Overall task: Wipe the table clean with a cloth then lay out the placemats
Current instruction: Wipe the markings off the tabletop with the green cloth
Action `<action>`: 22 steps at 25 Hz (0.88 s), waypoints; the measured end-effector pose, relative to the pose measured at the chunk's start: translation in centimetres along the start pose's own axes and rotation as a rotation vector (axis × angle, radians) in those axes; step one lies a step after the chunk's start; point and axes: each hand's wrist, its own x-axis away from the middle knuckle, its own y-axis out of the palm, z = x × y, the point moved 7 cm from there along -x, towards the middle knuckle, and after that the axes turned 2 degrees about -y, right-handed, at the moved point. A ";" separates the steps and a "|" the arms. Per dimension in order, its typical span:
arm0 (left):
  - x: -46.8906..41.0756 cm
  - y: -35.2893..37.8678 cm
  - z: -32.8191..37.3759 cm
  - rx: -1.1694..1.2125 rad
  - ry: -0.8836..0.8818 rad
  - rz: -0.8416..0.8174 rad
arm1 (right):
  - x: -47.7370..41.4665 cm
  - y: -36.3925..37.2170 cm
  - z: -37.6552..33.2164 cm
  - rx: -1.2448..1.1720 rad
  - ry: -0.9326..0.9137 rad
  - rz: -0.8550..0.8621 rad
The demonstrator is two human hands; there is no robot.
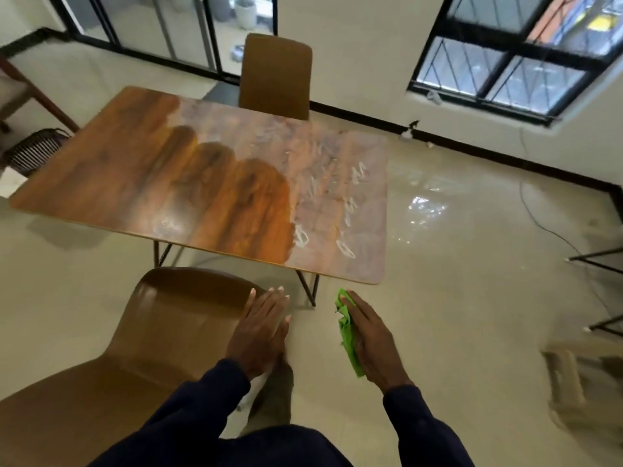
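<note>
- Your left hand (261,328): fingers straight, flat against the near chair (175,332) back edge.
- Your right hand (374,342): gripping the green cloth (349,332), held off the worktop (118,170), near its front right corner.
- Worktop: left part dark and clear, right part hazy with white smears (340,197).
- Far chair (276,75) behind the worktop.
</note>
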 end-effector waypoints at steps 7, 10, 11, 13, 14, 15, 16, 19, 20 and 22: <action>-10.4 4.8 -9.0 -0.026 -0.055 0.006 | -15.0 4.8 4.9 0.175 0.034 -0.042; -14.5 6.9 -13.1 -0.009 -0.119 -0.045 | -20.8 7.4 7.7 0.213 0.046 -0.051; -15.0 7.7 -14.3 -0.017 -0.140 -0.058 | -22.3 8.4 8.3 0.228 0.051 -0.079; -15.8 9.0 -16.3 -0.088 -0.129 -0.034 | -24.6 10.8 9.6 0.314 0.008 -0.134; -16.6 9.6 -17.2 -0.080 -0.137 -0.042 | -26.0 11.8 10.6 0.330 0.010 -0.167; -17.1 10.2 -17.9 -0.069 -0.149 -0.049 | -27.3 12.6 11.6 0.338 0.000 -0.184; -17.3 10.7 -18.4 -0.066 -0.165 -0.059 | -28.1 13.2 12.4 0.348 0.004 -0.201; -17.2 12.3 -19.2 -0.090 -0.194 -0.077 | -29.2 15.1 12.9 0.409 0.011 -0.139; -17.3 12.5 -19.5 -0.074 -0.205 -0.084 | -29.6 15.8 12.7 0.400 0.031 -0.124; -17.2 12.7 -19.8 -0.079 -0.217 -0.090 | -29.7 17.3 11.9 0.366 0.091 -0.104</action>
